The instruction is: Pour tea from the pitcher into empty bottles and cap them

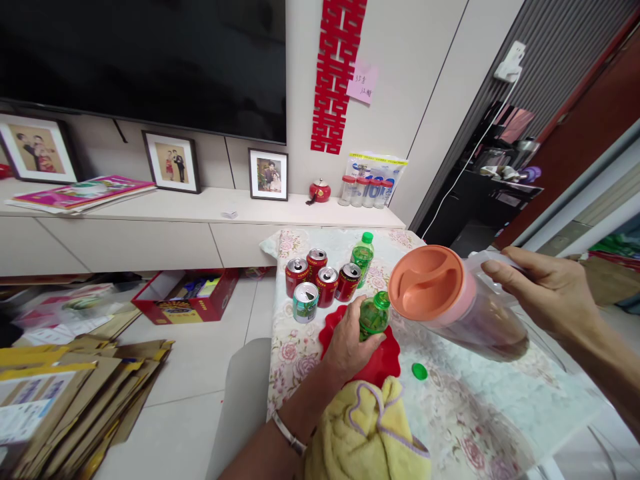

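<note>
My left hand (pixel 350 343) is wrapped round a small green bottle (pixel 374 315) with its neck uncapped, held upright over a red plate (pixel 383 363). My right hand (pixel 547 290) grips the handle of a clear plastic pitcher (pixel 480 320) with an orange lid (pixel 427 280). The pitcher is tilted on its side, its lid edge just above and right of the bottle's mouth. A loose green cap (pixel 419 371) lies on the floral tablecloth (pixel 480 413) beside the plate. A yellow towel (pixel 363 433) lies under my left forearm.
Several opened drink cans (pixel 320 280) and a second capped green bottle (pixel 363 257) stand at the table's far end. Beyond is a low cabinet (pixel 150 227) with framed photos, a red teapot (pixel 320 191) and jars. Flattened cardboard (pixel 65 400) and a red box (pixel 187 297) lie on the floor left.
</note>
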{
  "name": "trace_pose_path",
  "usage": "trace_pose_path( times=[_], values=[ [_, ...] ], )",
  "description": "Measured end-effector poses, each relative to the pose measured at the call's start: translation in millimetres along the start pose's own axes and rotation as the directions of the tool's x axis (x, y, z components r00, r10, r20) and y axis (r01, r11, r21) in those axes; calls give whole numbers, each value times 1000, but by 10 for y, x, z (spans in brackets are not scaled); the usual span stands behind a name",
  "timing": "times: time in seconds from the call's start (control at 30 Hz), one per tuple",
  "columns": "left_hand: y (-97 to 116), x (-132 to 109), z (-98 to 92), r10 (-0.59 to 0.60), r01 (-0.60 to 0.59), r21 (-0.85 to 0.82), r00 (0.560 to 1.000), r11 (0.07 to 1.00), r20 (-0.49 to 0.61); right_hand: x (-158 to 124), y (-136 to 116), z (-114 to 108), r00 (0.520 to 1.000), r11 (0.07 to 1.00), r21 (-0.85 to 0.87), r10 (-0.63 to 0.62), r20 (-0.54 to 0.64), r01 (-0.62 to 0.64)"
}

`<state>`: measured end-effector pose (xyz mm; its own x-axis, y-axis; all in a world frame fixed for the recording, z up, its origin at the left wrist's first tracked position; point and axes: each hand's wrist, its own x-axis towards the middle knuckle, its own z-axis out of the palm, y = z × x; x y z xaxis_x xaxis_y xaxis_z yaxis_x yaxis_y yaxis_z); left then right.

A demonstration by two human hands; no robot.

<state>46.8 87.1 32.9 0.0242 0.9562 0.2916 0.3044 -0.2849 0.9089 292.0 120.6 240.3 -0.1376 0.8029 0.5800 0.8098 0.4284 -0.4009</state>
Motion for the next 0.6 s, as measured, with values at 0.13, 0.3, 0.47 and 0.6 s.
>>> trace_pose_path(
  times=[0.13,0.3,0.47,0.6],
  values=[
    [-4,-2,1,0,0,-5,1000,1000,3,1,17,0,1000,1000,0,-5,-1,5],
    [-17,-1,10,12,-12,-1,1000,1000,-5,3,25,5,1000,1000,7,-17,-2,17],
    [-26,3,14,31,-31,3,999,1000,-19,0,24,1,1000,1000,3,-31,-7,31],
    [-20,1,12,20,-20,12,1000,1000,-11,-5,20,-6,999,999,2,-39,-8,39]
  ],
)
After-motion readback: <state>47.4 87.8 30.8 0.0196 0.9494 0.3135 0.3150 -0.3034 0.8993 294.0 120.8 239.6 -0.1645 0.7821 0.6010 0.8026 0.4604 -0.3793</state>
